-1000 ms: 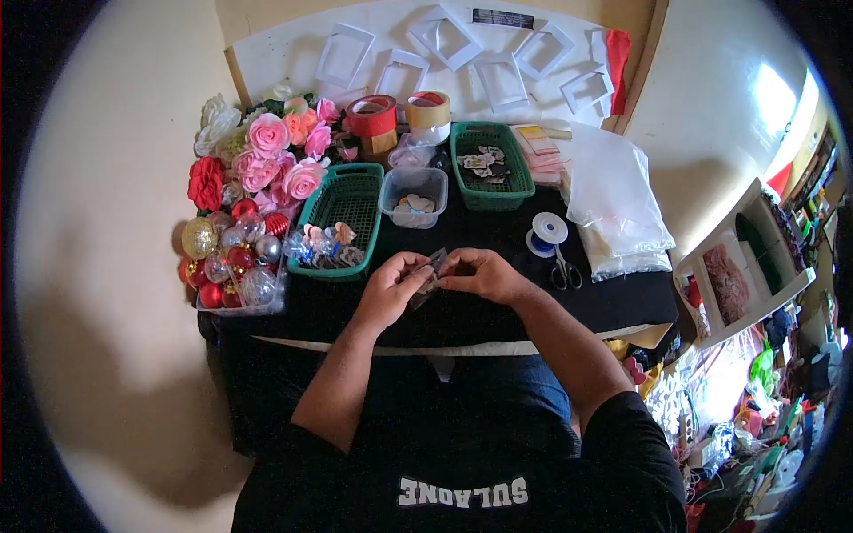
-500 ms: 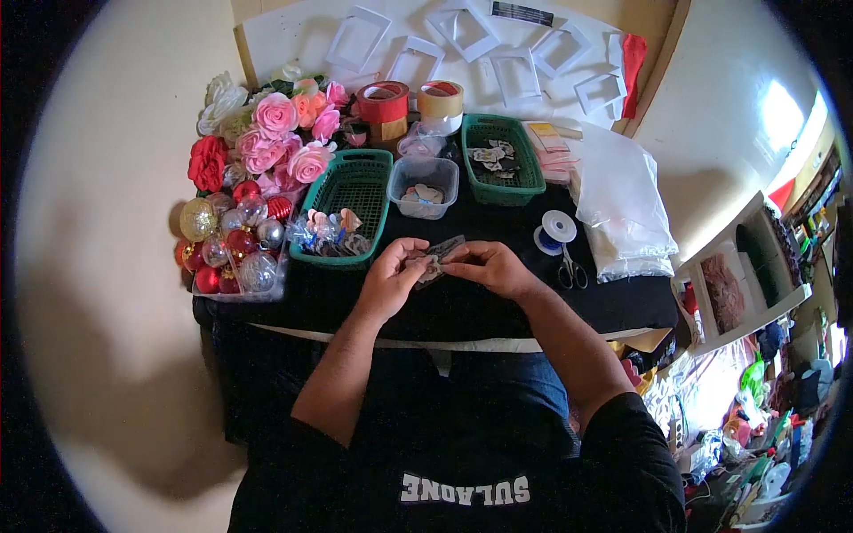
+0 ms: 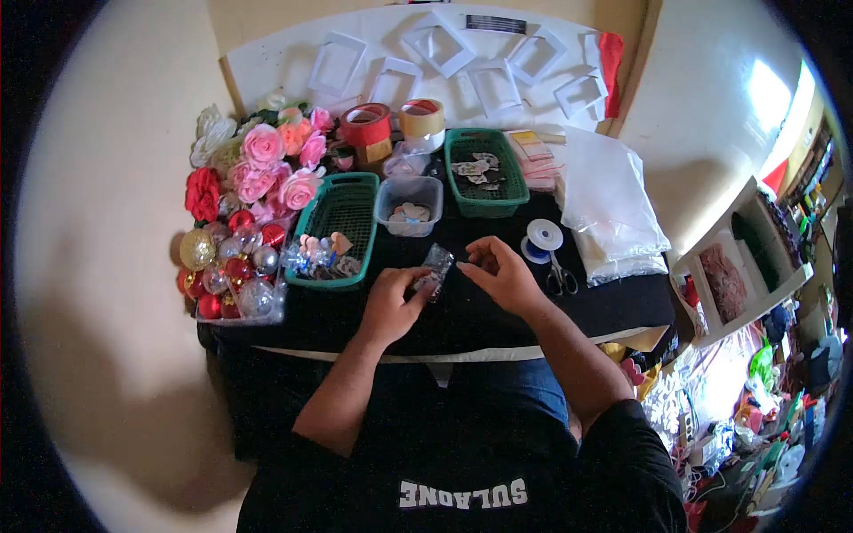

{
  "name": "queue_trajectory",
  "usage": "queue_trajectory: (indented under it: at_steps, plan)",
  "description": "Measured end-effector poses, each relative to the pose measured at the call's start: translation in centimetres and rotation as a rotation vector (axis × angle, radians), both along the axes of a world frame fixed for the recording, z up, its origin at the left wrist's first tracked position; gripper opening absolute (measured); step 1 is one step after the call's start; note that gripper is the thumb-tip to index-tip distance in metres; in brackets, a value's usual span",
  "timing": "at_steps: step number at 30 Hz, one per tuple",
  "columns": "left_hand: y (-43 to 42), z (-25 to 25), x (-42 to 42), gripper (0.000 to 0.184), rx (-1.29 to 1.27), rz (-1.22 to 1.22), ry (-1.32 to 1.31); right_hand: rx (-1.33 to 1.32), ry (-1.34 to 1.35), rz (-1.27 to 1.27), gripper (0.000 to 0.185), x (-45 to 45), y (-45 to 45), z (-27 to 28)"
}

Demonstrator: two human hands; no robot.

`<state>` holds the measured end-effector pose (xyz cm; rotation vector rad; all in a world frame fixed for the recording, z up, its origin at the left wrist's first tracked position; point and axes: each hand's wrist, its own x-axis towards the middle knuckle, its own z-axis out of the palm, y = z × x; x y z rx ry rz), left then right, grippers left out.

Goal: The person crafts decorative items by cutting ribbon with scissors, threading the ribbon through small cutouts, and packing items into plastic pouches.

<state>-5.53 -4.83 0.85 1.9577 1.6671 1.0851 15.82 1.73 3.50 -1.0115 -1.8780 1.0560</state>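
Between the thumb and fingers of my left hand point(image 3: 397, 298) is a small clear plastic bag point(image 3: 438, 259), held at a tilt above the black cloth. Something is inside the bag, too small to make out. Just right of the bag, apart from it, my right hand point(image 3: 502, 275) has its fingers curled in a pinch; what they hold, if anything, is hidden. A clear plastic tub point(image 3: 428, 226) with small flat pieces stands beyond my hands. Left of it, a green basket point(image 3: 371, 197) holds small wrapped pieces; another green basket point(image 3: 487, 210) holds grey and white cut-outs.
Ribbon spool point(image 3: 544, 234) and scissors point(image 3: 561, 281) lie right of my right hand, beside plastic bags point(image 3: 613, 191). At left are artificial flowers point(image 3: 264, 145) and a box of baubles point(image 3: 238, 266). Tape rolls point(image 3: 366, 125) and white frames point(image 3: 440, 46) are at the back.
My hands have moved apart: the right one has come off the small plastic bag, which stays in my left hand and now stands more upright. The whole view has shifted slightly.
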Motion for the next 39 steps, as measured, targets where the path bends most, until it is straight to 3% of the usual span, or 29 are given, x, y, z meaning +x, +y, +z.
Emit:
queue_trajectory:
  at_steps: [1, 3, 4, 7, 9, 11, 13, 15, 17, 20, 24, 29, 31, 35, 39]
  plan:
    - [0.1, -0.2, 0.2, 0.029, -0.001, -0.018, 0.002, 0.012, -0.051, -0.012, 0.025, 1.0, -0.5, 0.2]
    - [-0.2, -0.5, 0.7, 0.028, 0.192, -0.011, 0.342, 0.006, -0.094, -0.05, 0.025, 3.2, -1.9, 0.5]
    - [-0.3, -0.8, 1.1, 0.028, 0.139, 0.067, 0.404, 0.096, -0.153, -0.05, 0.024, 4.4, -2.7, 0.9]
    - [-0.1, -0.9, 1.5, 0.03, 0.196, 0.117, 0.47, 0.199, -0.238, -0.112, 0.022, 8.4, -3.3, 0.6]
    - [0.4, -0.4, 2.7, 0.028, 0.266, 0.1, 0.478, 0.349, -0.579, -0.327, 0.022, 11.2, -3.4, 0.0]
    - [0.8, 1.0, 4.9, 0.025, 0.202, 0.0, 0.397, 0.306, -0.672, -0.428, 0.025, 13.3, -3.5, -0.7]
    - [2.5, 1.7, 7.7, 0.019, 0.176, -0.153, 0.273, 0.258, -0.682, -0.433, 0.029, 14.6, -3.5, -0.9]
    - [3.9, 2.2, 11.2, 0.021, 0.184, -0.204, 0.237, 0.159, -0.677, -0.406, 0.032, 15.3, -3.6, -0.3]
    - [4.9, 2.9, 14.9, 0.026, 0.029, -0.169, 0.152, 0.059, -0.675, -0.373, 0.035, 15.8, -4.2, 0.4]
    - [7.0, 1.7, 18.8, 0.034, 0.045, -0.066, 0.355, -0.026, -0.714, -0.432, 0.044, 16.5, -4.3, 0.6]
    - [8.2, 0.3, 21.4, 0.037, 0.046, 0.029, 0.515, -0.031, -0.647, -0.406, 0.044, 17.5, -4.1, -0.4]
    - [8.5, 0.1, 20.6, 0.026, 0.081, 0.007, 0.478, -0.005, -0.554, -0.391, 0.038, 17.7, -4.2, -1.2]
    - [8.0, -0.1, 19.8, 0.022, 0.17, -0.045, 0.351, 0.027, -0.55, -0.382, 0.037, 17.8, -4.3, -1.0]
    - [6.6, 0.8, 17.8, 0.019, 0.091, -0.153, 0.33, 0.098, -0.492, -0.356, 0.043, 18.1, -4.3, -1.6]
    - [5.8, 1.3, 14.7, 0.017, -0.044, -0.244, 0.231, -0.103, -0.291, -0.139, 0.036, 17.2, -6.0, -0.8]
